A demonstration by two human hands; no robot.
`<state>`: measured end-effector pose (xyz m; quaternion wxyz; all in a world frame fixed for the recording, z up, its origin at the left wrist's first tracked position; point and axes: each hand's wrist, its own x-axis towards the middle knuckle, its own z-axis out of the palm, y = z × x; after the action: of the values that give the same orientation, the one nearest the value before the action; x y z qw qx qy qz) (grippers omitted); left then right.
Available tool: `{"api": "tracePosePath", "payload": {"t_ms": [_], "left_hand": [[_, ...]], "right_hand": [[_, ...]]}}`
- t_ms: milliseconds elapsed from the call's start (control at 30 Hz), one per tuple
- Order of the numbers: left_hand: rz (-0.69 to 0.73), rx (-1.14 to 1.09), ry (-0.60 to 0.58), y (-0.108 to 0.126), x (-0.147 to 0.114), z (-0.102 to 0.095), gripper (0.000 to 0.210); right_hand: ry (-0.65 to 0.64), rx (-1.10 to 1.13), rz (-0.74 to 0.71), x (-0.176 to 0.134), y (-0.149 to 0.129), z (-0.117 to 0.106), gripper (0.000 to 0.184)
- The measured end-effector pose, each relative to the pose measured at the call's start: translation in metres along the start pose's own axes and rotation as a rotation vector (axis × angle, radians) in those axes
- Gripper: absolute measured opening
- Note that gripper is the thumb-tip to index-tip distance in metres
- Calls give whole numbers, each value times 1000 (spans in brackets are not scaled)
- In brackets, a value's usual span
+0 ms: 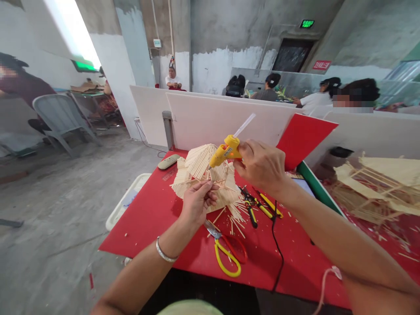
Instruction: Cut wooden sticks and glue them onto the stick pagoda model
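My right hand (pixel 262 164) grips a yellow hot glue gun (pixel 225 151) with a clear glue stick (pixel 245 124) poking out of its back. Its nozzle points down and left, close above the fingertips of my left hand (pixel 198 199). Those left fingers are pinched together on what looks like a small thin wooden stick (pixel 215 187); its full shape is partly hidden. Behind both hands stands a model building (pixel 200 159) made of thin wooden sticks, with a tiered, pleated-looking roof. Loose wooden sticks (pixel 236 216) lie fanned out beside it.
On the red tabletop (pixel 147 218) lie scissors (pixel 226 256) with red and yellow handles, pliers (pixel 251 210), a yellow utility knife (pixel 271 204) and a black cord (pixel 277 245). A computer mouse-like object (pixel 168 162) sits at the far left corner. Another stick model (pixel 377 188) stands right.
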<state>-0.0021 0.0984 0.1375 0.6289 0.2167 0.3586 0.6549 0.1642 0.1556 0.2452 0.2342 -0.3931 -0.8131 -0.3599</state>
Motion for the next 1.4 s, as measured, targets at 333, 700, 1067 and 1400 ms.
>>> {"api": "tracePosePath", "payload": {"t_ms": [333, 700, 1067, 1400], "left_hand": [[1, 52, 9, 1, 0, 4, 26], [21, 88, 2, -3, 3, 3, 25], [37, 92, -10, -3, 5, 3, 23], [37, 91, 15, -2, 1, 6, 25]], "right_hand": [[-25, 52, 15, -2, 2, 1, 32], [9, 104, 34, -7, 6, 7, 34], [13, 140, 24, -9, 8, 8, 33], [8, 122, 60, -7, 7, 5, 31]]}}
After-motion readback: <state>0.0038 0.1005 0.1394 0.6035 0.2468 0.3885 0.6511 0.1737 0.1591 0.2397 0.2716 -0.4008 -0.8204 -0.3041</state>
